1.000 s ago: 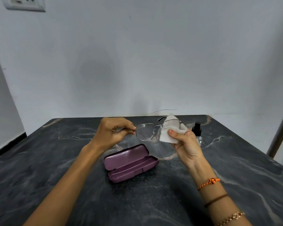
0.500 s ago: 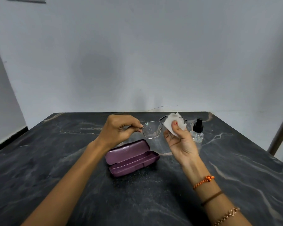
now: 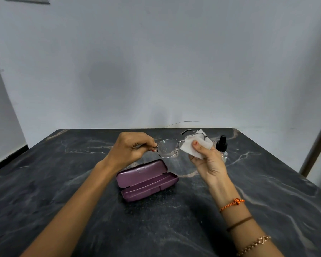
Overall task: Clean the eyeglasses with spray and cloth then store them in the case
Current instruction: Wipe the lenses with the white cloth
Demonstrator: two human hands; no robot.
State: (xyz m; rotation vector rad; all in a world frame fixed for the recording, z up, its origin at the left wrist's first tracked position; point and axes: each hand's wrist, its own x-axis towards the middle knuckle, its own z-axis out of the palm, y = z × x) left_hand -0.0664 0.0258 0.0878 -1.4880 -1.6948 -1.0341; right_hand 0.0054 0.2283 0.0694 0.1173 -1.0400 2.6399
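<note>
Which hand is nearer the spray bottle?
Right. The right hand, holding the cloth, is just beside the spray bottle; the left hand is across the eyeglasses.

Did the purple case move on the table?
No. The case sits on the same spot of the table, by the same pale vein; only the camera shifted.

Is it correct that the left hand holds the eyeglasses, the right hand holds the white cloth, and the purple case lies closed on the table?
Not quite. The head view shows the purple case lying open, lid folded back. The rest is right: the left hand holds the eyeglasses, the right hand holds the white cloth, and the case lies on the table.
</note>
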